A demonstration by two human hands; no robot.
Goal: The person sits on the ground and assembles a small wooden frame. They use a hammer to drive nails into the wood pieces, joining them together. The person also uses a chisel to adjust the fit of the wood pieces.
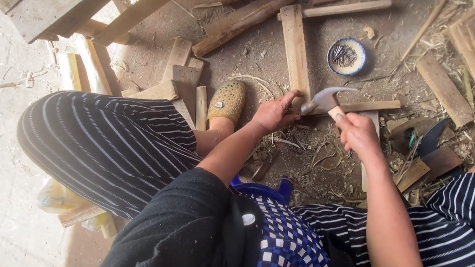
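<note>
The hammer (pixel 327 97), gripped in my right hand (pixel 357 132), hangs just over my left hand (pixel 272 112) pinching the plank (pixel 295 50)'s near end, so I judge a skewed blow could strike those fingers.

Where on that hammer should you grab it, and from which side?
Best on the wooden handle, not the metal head. The head points left toward the plank and the left hand, so the free handle end lies on the right. The right hand already wraps it there, coming from the person's right, which probably keeps the fingers away from the striking end.
</note>
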